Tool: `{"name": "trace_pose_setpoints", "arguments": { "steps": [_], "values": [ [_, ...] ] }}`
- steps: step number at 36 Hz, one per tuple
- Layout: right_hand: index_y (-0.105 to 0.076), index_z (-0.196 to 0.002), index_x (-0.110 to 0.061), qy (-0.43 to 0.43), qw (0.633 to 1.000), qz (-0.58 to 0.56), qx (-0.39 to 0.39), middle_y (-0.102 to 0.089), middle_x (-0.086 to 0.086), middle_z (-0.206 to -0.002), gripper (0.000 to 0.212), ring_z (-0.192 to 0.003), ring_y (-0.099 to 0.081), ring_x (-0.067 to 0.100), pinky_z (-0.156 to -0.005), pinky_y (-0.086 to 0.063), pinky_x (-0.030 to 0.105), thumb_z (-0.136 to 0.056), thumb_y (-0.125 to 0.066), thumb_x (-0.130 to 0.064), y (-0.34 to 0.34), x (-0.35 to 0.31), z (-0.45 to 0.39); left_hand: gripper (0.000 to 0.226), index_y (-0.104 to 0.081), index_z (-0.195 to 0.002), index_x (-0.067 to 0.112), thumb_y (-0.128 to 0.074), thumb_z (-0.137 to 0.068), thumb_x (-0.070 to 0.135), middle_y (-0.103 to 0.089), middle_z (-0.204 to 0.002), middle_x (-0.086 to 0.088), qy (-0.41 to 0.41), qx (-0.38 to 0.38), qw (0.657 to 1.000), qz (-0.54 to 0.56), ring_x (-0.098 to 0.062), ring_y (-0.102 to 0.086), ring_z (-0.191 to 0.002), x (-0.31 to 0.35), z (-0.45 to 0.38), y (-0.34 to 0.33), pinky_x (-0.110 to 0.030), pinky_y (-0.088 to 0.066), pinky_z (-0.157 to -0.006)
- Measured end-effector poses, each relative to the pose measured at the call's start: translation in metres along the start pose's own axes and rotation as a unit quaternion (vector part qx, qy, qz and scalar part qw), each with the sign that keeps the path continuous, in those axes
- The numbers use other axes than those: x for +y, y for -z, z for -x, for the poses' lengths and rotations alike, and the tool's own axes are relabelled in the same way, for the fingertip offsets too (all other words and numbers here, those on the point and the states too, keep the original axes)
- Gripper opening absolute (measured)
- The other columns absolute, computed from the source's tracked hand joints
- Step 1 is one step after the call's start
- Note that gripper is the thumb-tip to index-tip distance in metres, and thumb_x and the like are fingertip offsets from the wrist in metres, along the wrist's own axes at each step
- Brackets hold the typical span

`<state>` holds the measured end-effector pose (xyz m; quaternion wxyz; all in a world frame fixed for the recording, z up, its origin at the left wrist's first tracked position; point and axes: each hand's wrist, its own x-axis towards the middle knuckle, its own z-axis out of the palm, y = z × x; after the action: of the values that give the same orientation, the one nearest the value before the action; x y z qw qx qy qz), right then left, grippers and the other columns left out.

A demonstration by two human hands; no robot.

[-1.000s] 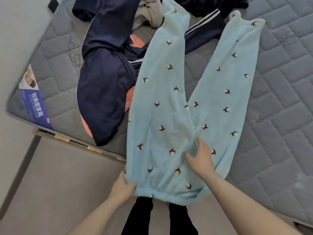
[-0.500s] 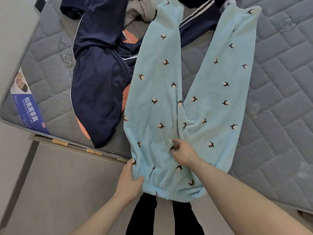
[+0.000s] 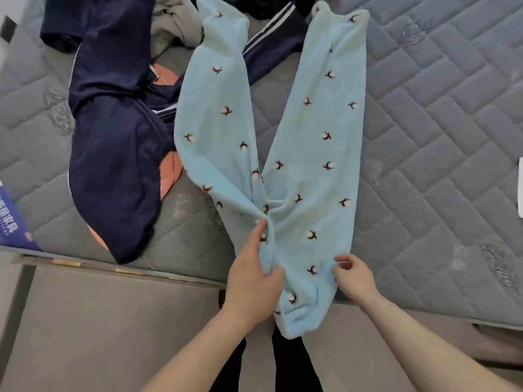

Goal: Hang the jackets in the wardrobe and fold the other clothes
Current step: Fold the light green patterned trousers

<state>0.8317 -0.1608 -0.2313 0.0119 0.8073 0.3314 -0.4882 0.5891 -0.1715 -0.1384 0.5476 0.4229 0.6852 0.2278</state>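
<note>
Light blue fleece trousers [image 3: 308, 154] with small cotton-flower prints lie on the grey quilted mattress [image 3: 430, 142], legs spread toward the far side, waistband hanging over the near edge. My left hand [image 3: 253, 275] grips the left side of the seat, which is folded over toward the middle. My right hand [image 3: 353, 274] pinches the fabric at the right side near the waist. A navy jacket [image 3: 113, 142] with orange lining lies to the left on the mattress.
A beige garment [image 3: 175, 26] and a dark garment with white stripes [image 3: 271, 32] lie at the far side behind the trousers. A blue label [image 3: 11, 219] sits on the mattress's left corner. Grey floor [image 3: 99, 329] lies below the bed edge.
My left hand has pulled the trousers' left side over toward the middle, narrowing the waist. My right hand has moved from the seat's middle to the right side near the waist.
</note>
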Motion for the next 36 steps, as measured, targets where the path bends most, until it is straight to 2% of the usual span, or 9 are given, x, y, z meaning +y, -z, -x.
{"name": "trace_pose_setpoints", "arguments": {
  "steps": [3,8,14,18,21,23,27,33,36],
  "values": [
    [-0.065,-0.111,-0.027,-0.021,1.000,-0.014,0.008,-0.071,-0.001,-0.103,0.022,-0.097,-0.068,0.024,-0.091,-0.052,0.038,-0.090,-0.060,-0.020,0.014,0.019,-0.007,0.085,-0.024,-0.151,0.053,-0.053,-0.077,0.022,-0.039,-0.145,0.040,-0.056,-0.063,0.992,-0.096,0.010,-0.046,-0.124,0.017,-0.001,-0.031,-0.012,-0.038,-0.096],
    [-0.066,-0.108,-0.028,-0.048,0.997,-0.053,0.003,-0.073,0.000,-0.105,0.025,-0.104,-0.067,0.027,-0.099,-0.054,0.047,-0.087,-0.063,-0.015,0.030,0.040,-0.018,0.081,-0.024,-0.155,0.039,-0.052,-0.082,0.018,-0.024,-0.163,0.021,-0.096,-0.156,0.948,-0.260,-0.023,-0.059,-0.118,0.020,-0.013,-0.089,-0.038,-0.049,-0.097],
    [-0.068,-0.107,-0.022,-0.054,0.997,-0.055,0.007,-0.072,0.006,-0.111,0.025,-0.107,-0.067,0.031,-0.099,-0.054,0.050,-0.089,-0.058,-0.008,0.041,0.054,-0.031,0.078,-0.024,-0.156,0.029,-0.058,-0.088,0.013,-0.019,-0.165,0.004,-0.067,-0.250,0.888,-0.380,-0.036,-0.056,-0.121,0.003,-0.023,-0.139,-0.044,-0.048,-0.095],
    [-0.068,-0.112,-0.020,-0.052,0.997,-0.052,-0.002,-0.072,0.006,-0.112,0.027,-0.108,-0.068,0.032,-0.099,-0.054,0.049,-0.090,-0.058,-0.009,0.043,0.057,-0.036,0.068,-0.032,-0.148,0.023,-0.059,-0.087,0.009,-0.012,-0.166,0.001,-0.057,-0.276,0.867,-0.412,-0.040,-0.061,-0.107,-0.012,-0.022,-0.153,-0.044,-0.048,-0.080],
    [-0.064,-0.119,-0.022,-0.051,0.995,-0.066,-0.049,-0.071,0.000,-0.110,0.030,-0.104,-0.069,0.026,-0.095,-0.056,0.042,-0.090,-0.067,-0.013,0.040,0.055,-0.034,0.071,-0.031,-0.148,0.028,-0.058,-0.085,0.008,-0.004,-0.169,0.003,-0.063,-0.278,0.876,-0.390,-0.039,-0.064,-0.100,-0.017,-0.020,-0.157,-0.043,-0.048,-0.077],
    [-0.061,-0.116,-0.023,-0.048,0.990,-0.084,-0.102,-0.072,0.000,-0.110,0.030,-0.094,-0.069,0.016,-0.078,-0.057,0.027,-0.090,-0.068,-0.010,0.033,0.052,-0.030,0.077,-0.026,-0.149,0.032,-0.057,-0.084,0.007,-0.003,-0.169,0.007,-0.072,-0.267,0.890,-0.363,-0.036,-0.064,-0.100,-0.019,-0.020,-0.157,-0.042,-0.052,-0.078],
    [-0.062,-0.111,-0.016,-0.029,0.984,-0.084,-0.155,-0.071,-0.002,-0.096,0.030,-0.078,-0.063,0.005,-0.057,-0.046,0.011,-0.087,-0.068,0.001,0.013,0.050,-0.025,0.083,-0.015,-0.158,0.036,-0.053,-0.087,0.015,-0.041,-0.155,0.005,-0.048,-0.214,0.934,-0.283,-0.022,-0.057,-0.122,-0.020,-0.018,-0.150,-0.033,-0.047,-0.099],
    [-0.069,-0.092,-0.018,0.021,0.993,-0.057,-0.105,-0.072,-0.005,-0.084,0.007,-0.077,-0.065,0.009,-0.064,-0.049,0.017,-0.092,-0.071,-0.024,-0.009,0.060,-0.021,0.091,-0.008,-0.157,0.046,-0.054,-0.083,0.021,-0.053,-0.141,0.017,-0.013,-0.159,0.968,-0.195,-0.009,-0.057,-0.120,-0.021,-0.014,-0.138,-0.024,-0.049,-0.097],
    [-0.065,-0.088,-0.013,0.019,0.993,-0.114,-0.030,-0.069,0.000,-0.080,0.012,-0.075,-0.065,0.020,-0.071,-0.056,0.037,-0.093,-0.071,-0.023,-0.009,0.075,-0.016,0.086,-0.018,-0.156,0.045,-0.051,-0.080,0.024,-0.052,-0.142,0.021,-0.020,-0.170,0.967,-0.189,-0.002,-0.052,-0.125,-0.024,-0.012,-0.136,-0.010,-0.037,-0.096]
  ]
}}
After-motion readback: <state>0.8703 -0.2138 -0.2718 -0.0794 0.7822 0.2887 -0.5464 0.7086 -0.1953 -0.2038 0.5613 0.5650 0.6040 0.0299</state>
